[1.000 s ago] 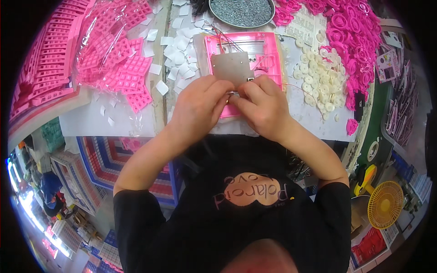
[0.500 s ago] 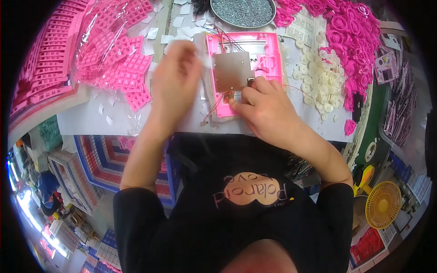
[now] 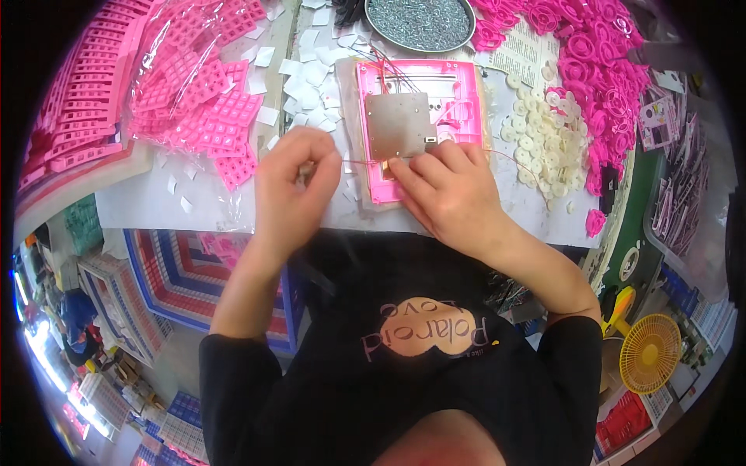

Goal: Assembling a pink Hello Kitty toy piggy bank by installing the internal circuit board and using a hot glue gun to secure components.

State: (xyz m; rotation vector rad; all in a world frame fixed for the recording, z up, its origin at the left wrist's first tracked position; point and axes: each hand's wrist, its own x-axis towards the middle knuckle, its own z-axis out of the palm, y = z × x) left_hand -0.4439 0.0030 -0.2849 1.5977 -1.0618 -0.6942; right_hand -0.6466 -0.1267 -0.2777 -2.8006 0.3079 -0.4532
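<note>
The pink case lies open on the bench in front of us, its hollow side up, with a flat grey plate seated in it and a tangle of thin leads at its far end. Our left hand, just left of the case, has a narrow grip, thumb and forefinger apparently pinching the end of a thin wire that runs out of the case. Our right hand lies over the near right part of the case, one fingertip set down at a small brass-coloured piece; whether that grip pinches the piece or only presses on it, we cannot tell. We judge the case to be light, stiff, fairly smooth plastic, so it could slide unless steadied, and best held by its outer side walls, clear of the leads. The plate looks rigid and safest taken by its edges. The wire should be limp and slight, and its joint is probably the fragile spot, so we would take it near the end and pull gently, keeping a fingertip at the brass-coloured piece.
</note>
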